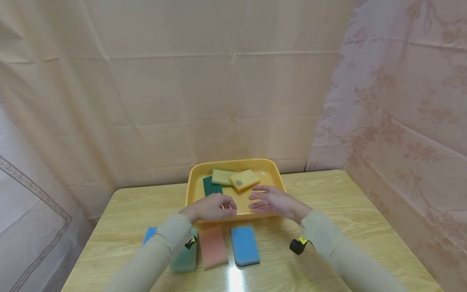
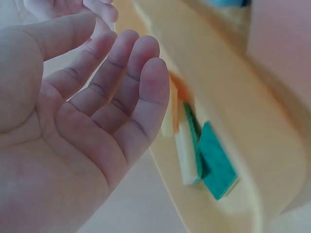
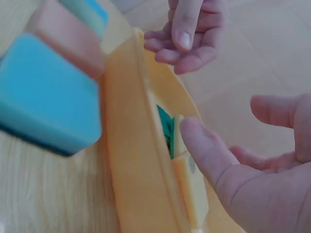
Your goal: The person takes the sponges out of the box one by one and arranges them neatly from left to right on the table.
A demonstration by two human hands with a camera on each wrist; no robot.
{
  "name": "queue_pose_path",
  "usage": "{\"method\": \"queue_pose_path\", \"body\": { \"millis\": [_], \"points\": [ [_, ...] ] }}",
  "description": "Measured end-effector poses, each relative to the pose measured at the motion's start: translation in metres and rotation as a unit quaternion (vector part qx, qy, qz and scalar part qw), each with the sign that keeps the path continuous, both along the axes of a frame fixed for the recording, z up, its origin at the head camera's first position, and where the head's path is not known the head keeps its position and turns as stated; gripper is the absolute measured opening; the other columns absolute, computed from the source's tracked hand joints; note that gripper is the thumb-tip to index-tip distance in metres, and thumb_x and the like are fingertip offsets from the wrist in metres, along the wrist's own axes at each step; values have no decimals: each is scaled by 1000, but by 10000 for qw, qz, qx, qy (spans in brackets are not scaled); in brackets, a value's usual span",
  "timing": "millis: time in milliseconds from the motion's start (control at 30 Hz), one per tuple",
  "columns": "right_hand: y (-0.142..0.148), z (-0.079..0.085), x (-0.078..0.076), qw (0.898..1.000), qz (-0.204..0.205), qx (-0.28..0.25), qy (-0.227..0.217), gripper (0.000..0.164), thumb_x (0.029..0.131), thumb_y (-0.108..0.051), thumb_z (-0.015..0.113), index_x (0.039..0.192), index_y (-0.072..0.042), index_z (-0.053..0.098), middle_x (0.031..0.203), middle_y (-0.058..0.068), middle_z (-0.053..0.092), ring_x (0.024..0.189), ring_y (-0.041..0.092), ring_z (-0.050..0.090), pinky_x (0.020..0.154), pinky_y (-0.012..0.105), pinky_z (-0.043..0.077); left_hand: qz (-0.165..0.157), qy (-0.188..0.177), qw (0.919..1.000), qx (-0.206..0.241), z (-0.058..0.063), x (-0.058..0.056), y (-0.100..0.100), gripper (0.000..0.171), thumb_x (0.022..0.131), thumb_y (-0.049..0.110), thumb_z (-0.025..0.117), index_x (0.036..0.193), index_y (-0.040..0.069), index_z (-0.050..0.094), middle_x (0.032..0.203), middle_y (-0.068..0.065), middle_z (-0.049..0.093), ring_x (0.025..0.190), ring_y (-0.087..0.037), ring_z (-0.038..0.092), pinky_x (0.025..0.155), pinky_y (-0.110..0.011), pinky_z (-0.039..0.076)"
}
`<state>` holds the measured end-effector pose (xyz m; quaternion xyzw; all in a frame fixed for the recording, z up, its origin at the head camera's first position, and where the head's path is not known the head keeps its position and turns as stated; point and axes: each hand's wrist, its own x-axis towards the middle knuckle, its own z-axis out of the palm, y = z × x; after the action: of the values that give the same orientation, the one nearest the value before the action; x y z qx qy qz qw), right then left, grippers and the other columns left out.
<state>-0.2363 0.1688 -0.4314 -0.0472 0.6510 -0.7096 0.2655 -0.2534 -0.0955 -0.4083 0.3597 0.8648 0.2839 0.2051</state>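
Over the front part of a yellow tray (image 1: 233,164) hover both hands, with nothing between the fingers of either. My left hand (image 1: 213,206) has its fingers loosely bent; in the left wrist view its palm (image 2: 63,145) is bare. Opposite it, my right hand (image 1: 273,201) spreads its fingers toward the left one. Inside the tray lie a dark green sponge (image 1: 211,186), a pale yellow sponge (image 1: 221,177) and a yellow sponge (image 1: 245,179) with a dark spot, which overlaps the pale one. The right wrist view shows the spotted sponge (image 3: 190,189) beyond the tray wall.
In front of the tray, a blue sponge (image 1: 245,245) with a dark underside lies on the wooden table (image 1: 365,227), beside a pink sponge (image 1: 213,247) and a green sponge (image 1: 185,257). The left sleeve partly hides another blue sponge (image 1: 149,234). Curtains (image 1: 219,101) hang behind.
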Motion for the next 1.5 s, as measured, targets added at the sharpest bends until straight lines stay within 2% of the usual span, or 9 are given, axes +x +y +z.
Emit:
{"method": "queue_pose_path", "body": {
  "millis": [200,500,767,933,1100,1167,1267,1400,1500],
  "points": [
    [-8,2,-21,9899,-786,-982,-662,62,109,-15,46,157,5,13,160,31,19,139,45,40,107,43,45,433,-102,9987,-261,14,-23,3,19,101,26,65,108,9,70,97,-4,71,81,-17,67,77,-34,56],
    [-22,-3,-48,9368,-1961,-2425,-1583,73,107,-14,47,162,-10,-1,165,25,-6,152,43,8,120,43,24,678,522,9893,-1182,30,-61,11,24,102,26,60,107,7,74,100,-2,70,91,-17,63,84,-36,53],
    [-30,-19,-59,9023,-2895,-2591,-1867,82,105,-13,51,161,-7,-9,164,18,-23,153,36,-11,120,52,21,988,440,9792,-1719,32,-84,21,30,102,29,57,106,4,72,93,-2,64,82,-16,57,75,-33,48],
    [-34,-21,-62,8899,-3002,-2737,-2073,91,104,-15,52,156,-4,-22,163,23,-22,152,41,-6,120,50,21,1092,610,9758,-1794,29,-87,31,24,100,23,55,83,8,63,72,1,46,66,-14,43,61,-29,35],
    [-36,-20,-62,8810,-3063,-2912,-2127,90,104,-14,51,156,-3,-21,164,22,-20,152,41,-2,121,48,20,1280,668,9753,-1674,23,-91,37,19,98,16,54,83,7,61,72,0,46,65,-15,43,59,-29,34],
    [-37,-20,-63,8793,-3027,-3010,-2114,87,105,-14,49,157,-5,-20,163,21,-20,152,38,-3,121,49,19,1433,573,9749,-1602,21,-93,38,18,98,14,53,90,3,65,78,-5,54,70,-18,48,63,-31,39],
    [-41,-20,-65,8747,-2964,-3172,-2157,86,104,-13,48,158,-9,-19,164,17,-20,153,36,-4,121,49,17,1594,533,9741,-1513,17,-96,38,27,100,13,52,116,-1,68,108,-10,67,96,-23,61,83,-35,51],
    [-45,-21,-67,8717,-2914,-3250,-2227,86,104,-14,48,159,-10,-18,164,14,-20,153,35,-2,122,47,16,1576,621,9746,-1467,11,-102,43,38,101,14,52,135,-1,61,136,-15,62,125,-29,57,106,-43,46],
    [-47,-21,-68,8735,-2923,-3190,-2232,83,104,-14,48,159,-7,-14,164,15,-18,153,35,2,122,46,17,1495,708,9740,-1546,6,-105,48,40,100,16,53,136,0,61,138,-14,61,128,-30,56,109,-43,43]
  ]
}}
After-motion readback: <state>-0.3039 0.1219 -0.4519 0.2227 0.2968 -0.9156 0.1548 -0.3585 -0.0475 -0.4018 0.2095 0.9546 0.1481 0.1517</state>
